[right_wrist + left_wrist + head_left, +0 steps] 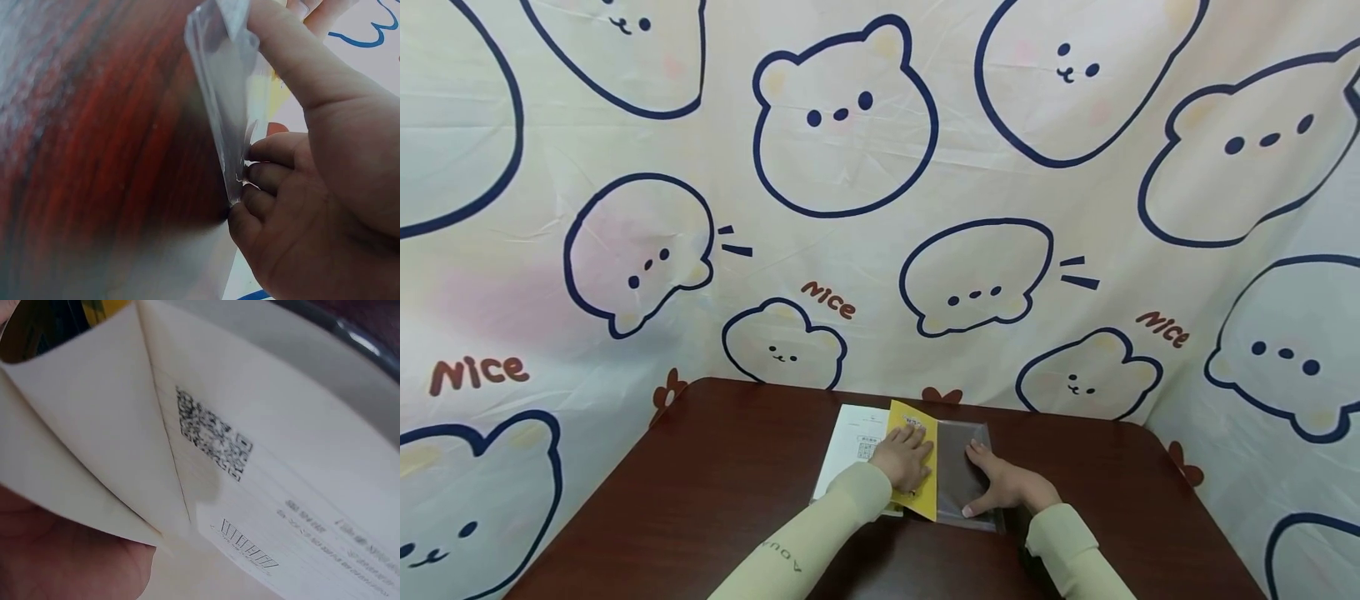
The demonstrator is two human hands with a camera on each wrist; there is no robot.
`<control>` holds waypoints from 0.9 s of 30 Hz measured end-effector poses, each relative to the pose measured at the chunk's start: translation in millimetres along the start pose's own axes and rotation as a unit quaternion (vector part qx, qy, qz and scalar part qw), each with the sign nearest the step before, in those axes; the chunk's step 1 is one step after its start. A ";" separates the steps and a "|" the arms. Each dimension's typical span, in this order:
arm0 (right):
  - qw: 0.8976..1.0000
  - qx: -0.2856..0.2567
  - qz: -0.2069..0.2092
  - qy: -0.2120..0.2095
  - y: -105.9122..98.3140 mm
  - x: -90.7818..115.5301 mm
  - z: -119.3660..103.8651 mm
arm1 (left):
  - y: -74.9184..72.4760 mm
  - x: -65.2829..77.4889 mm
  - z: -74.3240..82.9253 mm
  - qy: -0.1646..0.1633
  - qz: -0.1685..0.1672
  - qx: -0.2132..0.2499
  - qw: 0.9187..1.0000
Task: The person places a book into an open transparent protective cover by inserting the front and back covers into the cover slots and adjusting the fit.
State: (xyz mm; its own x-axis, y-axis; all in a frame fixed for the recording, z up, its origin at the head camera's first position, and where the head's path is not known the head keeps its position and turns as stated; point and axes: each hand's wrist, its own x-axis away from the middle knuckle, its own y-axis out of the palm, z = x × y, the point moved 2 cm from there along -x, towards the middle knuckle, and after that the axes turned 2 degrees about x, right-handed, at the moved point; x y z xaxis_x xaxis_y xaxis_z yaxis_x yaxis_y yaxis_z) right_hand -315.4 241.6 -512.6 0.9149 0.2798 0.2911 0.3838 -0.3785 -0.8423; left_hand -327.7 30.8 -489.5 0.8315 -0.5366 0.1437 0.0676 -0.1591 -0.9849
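Note:
A book with a yellow cover [927,497] lies open towards the back of the table. Its white page [846,437] on the left carries a printed QR code [212,434]. My left hand [904,458] rests on the yellow cover with its fingers spread; the left wrist view shows its thumb [75,550] below raised page edges. A clear plastic book cover [957,467] extends to the right of the yellow cover. My right hand [1011,486] touches its right part, thumb and fingers spread wide apart. In the right wrist view, several fingertips meet the plastic's edge [219,112].
The dark reddish-brown table [737,467] surrounds the book. Behind it and at both sides hangs a pale cloth [865,250] printed with bear outlines, its lower part meeting the table's far edge.

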 end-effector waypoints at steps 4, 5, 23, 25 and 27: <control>1.000 -0.005 -0.001 -0.003 -1.1 0.6 -0.8 | 0.1 -1.2 -0.9 -0.002 -0.001 -0.002 1.000; 1.000 -0.006 0.000 -0.004 -1.6 0.8 -0.9 | 0.0 -1.5 -0.7 -0.002 -0.001 -0.001 1.000; 0.999 0.000 -0.011 -0.034 -0.2 -2.4 8.5 | -1.5 -7.9 -8.6 0.036 -0.058 0.136 0.988; 0.999 -0.001 -0.012 -0.035 -0.3 -2.5 8.7 | -2.9 -7.4 -11.5 0.047 -0.068 0.136 0.987; 0.999 -0.001 -0.012 -0.034 0.1 -3.0 8.4 | -3.8 -6.3 -14.2 0.056 -0.075 0.132 0.987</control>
State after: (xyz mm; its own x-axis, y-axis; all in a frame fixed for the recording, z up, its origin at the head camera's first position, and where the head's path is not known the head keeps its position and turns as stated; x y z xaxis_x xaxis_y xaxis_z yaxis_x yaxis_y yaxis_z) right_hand -319.1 248.1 -517.4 0.8952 0.3474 0.2791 0.4051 -0.3736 -0.8344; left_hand -341.0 23.0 -485.4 0.7361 -0.6136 0.2857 0.3389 -0.0312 -0.9403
